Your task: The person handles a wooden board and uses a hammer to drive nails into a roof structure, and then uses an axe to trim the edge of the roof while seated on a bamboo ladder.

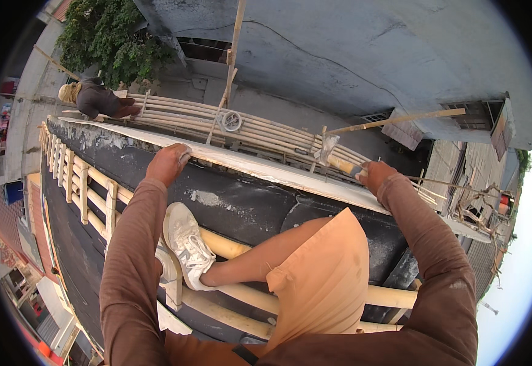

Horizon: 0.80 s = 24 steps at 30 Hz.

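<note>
A long white ledge [260, 171] crosses in front of me, its top patchy and rough at the near edge. My left hand [167, 163] is closed at this near edge, with a greyish-white patch at the fingertips that I cannot make out. Farther right, my right hand [376, 175] is closed around a tan-handled tool [343, 163]. Its whitish, smeared head points left, beyond the ledge; the exact kind is unclear. My white shoe [188, 244] rests by bamboo rails [226, 243] over a black, white-spattered surface [248, 204].
Beyond the ledge runs a bamboo scaffold [266, 132] with a round bucket [230, 121] on it. Another person [98, 99] crouches at its far left. An upright pole [232, 55] and a slanting pole [400, 121] stand before the grey wall [363, 49]; the ground lies far below.
</note>
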Available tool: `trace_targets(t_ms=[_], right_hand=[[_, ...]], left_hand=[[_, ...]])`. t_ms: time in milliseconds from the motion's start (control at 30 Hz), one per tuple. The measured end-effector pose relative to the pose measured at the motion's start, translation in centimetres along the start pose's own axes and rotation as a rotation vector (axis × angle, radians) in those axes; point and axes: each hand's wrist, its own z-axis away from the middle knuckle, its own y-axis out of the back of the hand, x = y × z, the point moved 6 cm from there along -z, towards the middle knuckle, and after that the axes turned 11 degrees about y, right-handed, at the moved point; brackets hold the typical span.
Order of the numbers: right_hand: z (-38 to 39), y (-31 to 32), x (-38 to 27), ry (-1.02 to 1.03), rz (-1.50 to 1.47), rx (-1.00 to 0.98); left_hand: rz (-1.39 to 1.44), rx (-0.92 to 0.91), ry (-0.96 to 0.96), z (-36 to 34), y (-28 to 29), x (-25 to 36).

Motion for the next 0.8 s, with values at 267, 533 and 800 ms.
trace_targets(t_ms=[267,533,800], right_hand=[[0.6,2.7,1.7,0.016,-0.12,0.178],[0.7,5.3,0.0,-0.1,0.036,-0.029],[0.3,2.4,-1.3,-0.046,0.083,-0.168]], left_hand=[[-0.105,-0.057,0.038,-0.6,0.6,0.6],[-0.039,-0.037,0.003,0.0,0.6,0.3],[-0.023,-0.008,-0.041,-0.1,0.3,-0.8]])
